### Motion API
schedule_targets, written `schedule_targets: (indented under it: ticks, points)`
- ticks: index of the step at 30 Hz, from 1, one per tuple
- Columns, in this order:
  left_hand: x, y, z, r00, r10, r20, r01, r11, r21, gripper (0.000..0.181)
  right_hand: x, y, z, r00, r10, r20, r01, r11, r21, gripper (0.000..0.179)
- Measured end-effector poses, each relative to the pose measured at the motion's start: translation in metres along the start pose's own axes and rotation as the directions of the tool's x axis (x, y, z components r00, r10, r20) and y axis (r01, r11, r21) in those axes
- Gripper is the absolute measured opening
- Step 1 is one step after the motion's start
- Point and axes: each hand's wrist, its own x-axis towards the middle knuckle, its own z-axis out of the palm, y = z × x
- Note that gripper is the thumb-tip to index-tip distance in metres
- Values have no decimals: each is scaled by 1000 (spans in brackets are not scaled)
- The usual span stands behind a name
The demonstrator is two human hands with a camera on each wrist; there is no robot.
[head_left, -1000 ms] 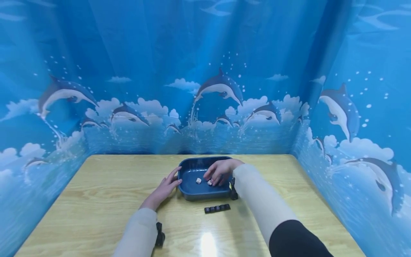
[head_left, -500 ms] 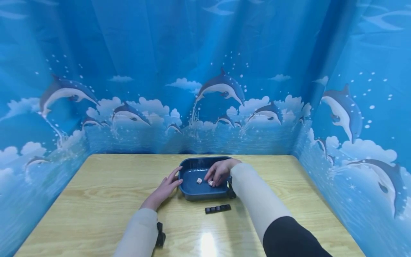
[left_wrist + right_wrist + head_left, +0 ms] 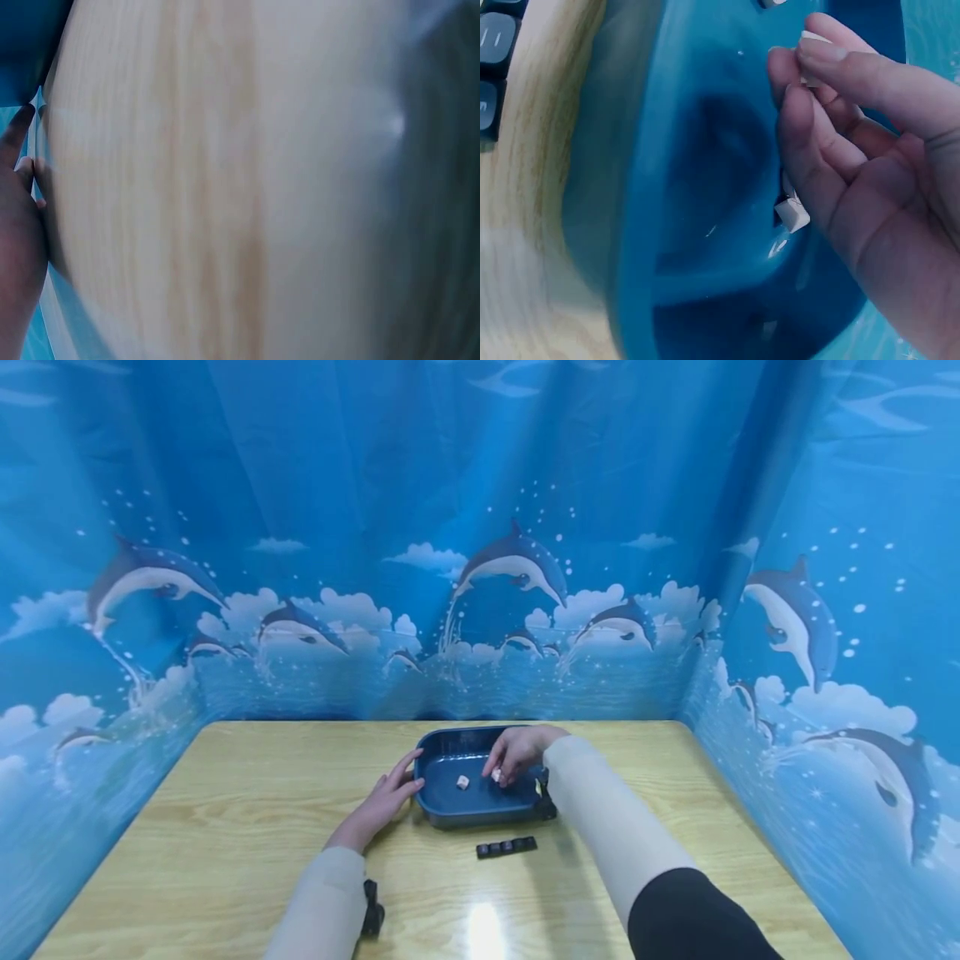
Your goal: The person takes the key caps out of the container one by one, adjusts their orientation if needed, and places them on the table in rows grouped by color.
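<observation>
On wood-grain table (image 3: 262, 827), blue tray (image 3: 472, 818); dolphin-print curtain (image 3: 360, 527) behind.

Both arms (image 3: 611, 818) reaching forward, left hand (image 3: 382, 806) fingers spread with thumb apart, right hand (image 3: 521, 752) angled inward, thumb (image 3: 855, 69) pinched against fingertips (image 3: 796, 112).

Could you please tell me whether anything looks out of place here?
Nothing visible looks spilled or damaged. The one slight oddity is the row of black keycaps in front of the blue tray: it slants slightly relative to the far edge of the table.
</observation>
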Motion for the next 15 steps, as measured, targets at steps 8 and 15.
schedule_targets:
  ticks: [8,15]
  points:
    - [-1,0,1,1000,30,-3,-30,1000,3,59,-20,-7,-2,997,-79,-11,77,993,-90,26]
    - [1,-1,0,998,55,-2,-55,998,-4,60,-37,-16,-2,981,-192,-31,185,970,-155,27]
